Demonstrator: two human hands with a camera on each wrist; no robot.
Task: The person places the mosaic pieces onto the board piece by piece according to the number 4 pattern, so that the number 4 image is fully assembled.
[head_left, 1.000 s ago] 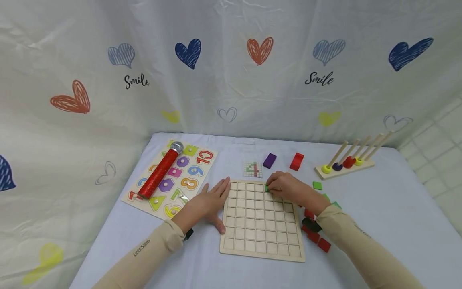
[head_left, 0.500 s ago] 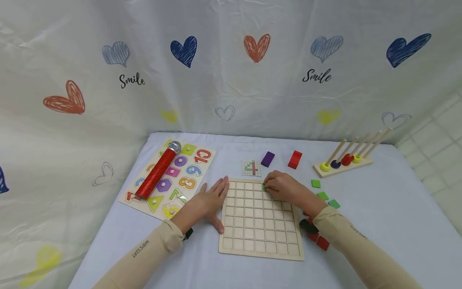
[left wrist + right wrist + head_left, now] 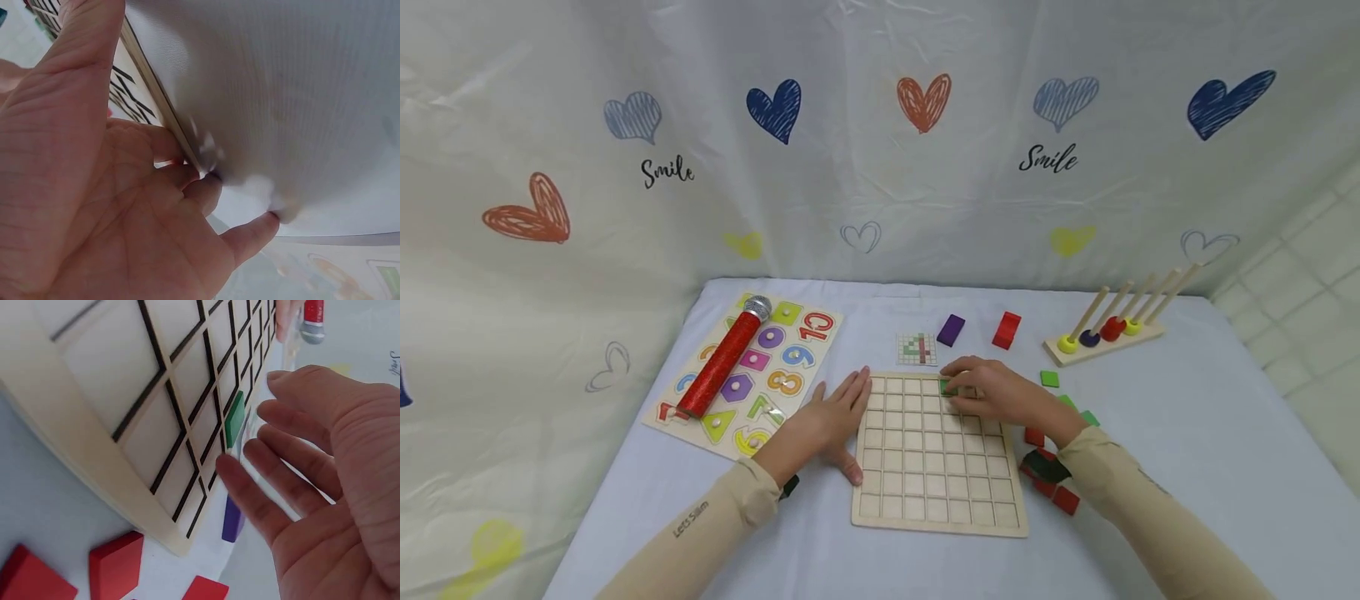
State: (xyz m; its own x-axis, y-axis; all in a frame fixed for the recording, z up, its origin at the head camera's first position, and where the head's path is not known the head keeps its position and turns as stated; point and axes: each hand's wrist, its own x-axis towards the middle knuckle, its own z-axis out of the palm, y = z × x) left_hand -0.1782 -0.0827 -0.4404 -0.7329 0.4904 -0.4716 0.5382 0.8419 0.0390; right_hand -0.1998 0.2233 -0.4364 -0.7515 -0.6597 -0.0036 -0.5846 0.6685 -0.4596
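Observation:
A wooden grid board [image 3: 938, 483] lies on the white-covered table. My left hand [image 3: 829, 427] rests along its left edge with fingers extended; in the left wrist view, fingertips touch the board's side. One green square tile [image 3: 235, 419] sits in a cell of the far row, right of the middle. Over the board's far right part is my right hand [image 3: 996, 392], its fingers spread near that tile and holding nothing in the right wrist view. Just beyond the board lies a small pattern card [image 3: 916, 349] with a coloured grid design.
Loose green tiles [image 3: 1049, 379] and red tiles [image 3: 1065, 500] lie right of the board. Behind it are a purple block [image 3: 951, 330] and a red stack [image 3: 1007, 330]. A peg stand [image 3: 1105, 337] is far right; a red microphone [image 3: 718, 367] lies on a number puzzle [image 3: 801, 382].
The fingers of my right hand have parted from the green tile, which they pinched earlier and which now lies in its cell. My left hand has stayed at the board's edge.

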